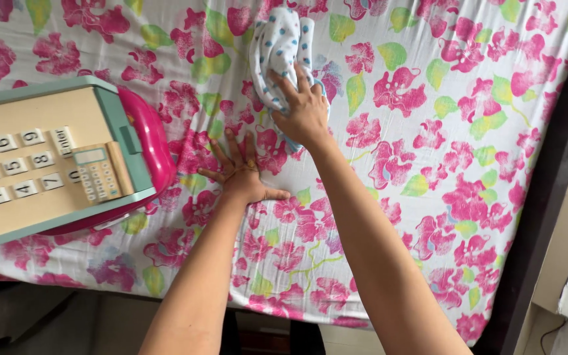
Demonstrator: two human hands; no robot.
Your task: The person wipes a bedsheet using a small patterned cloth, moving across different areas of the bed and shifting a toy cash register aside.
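Under the right hand [305, 112], fingers spread and curled lightly over its lower end, lies a white cloth with blue dots [283, 49], bunched and extending away from the palm up the flowered bedsheet [468, 164]. It appears soft, light and limp; a hold on the gathered folds beneath the fingers should serve best. Just beside it, the left hand [239, 172] rests flat and open on the sheet, holding nothing. A toy cash register [47, 158] sits well left.
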